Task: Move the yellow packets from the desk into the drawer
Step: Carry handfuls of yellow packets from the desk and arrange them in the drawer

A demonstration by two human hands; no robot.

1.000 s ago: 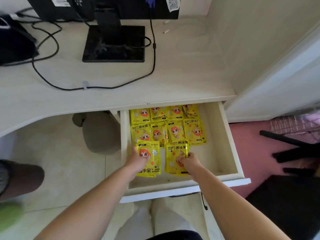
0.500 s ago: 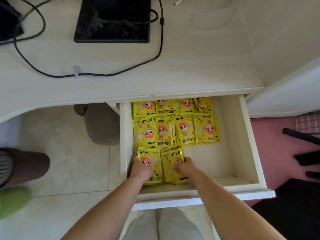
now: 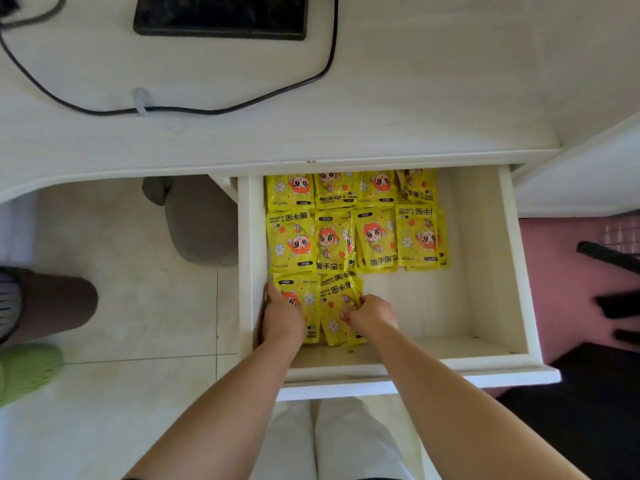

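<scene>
A white drawer [image 3: 512,271] stands pulled out under the desk [image 3: 415,98]. Several yellow packets [image 3: 375,237] with a cartoon face lie in two rows along its back and left half. Two more lie side by side at the front left. My left hand [image 3: 282,313] holds the left front packet [image 3: 306,292], thumb along its left edge near the drawer wall. My right hand [image 3: 372,313] has its fingers curled on the right edge of the right front packet [image 3: 337,306]. Both packets lie flat on the drawer floor.
The right half of the drawer floor [image 3: 450,299] is bare. On the desk are a black monitor base [image 3: 221,15] and a black cable [image 3: 242,107]. A grey stool [image 3: 201,223] stands under the desk. Another person's leg [image 3: 52,303] and green shoe [image 3: 24,372] are at left.
Both hands have lowered the two front packets onto the drawer floor and nudged them closer together. My view has tilted down and closer to the drawer.
</scene>
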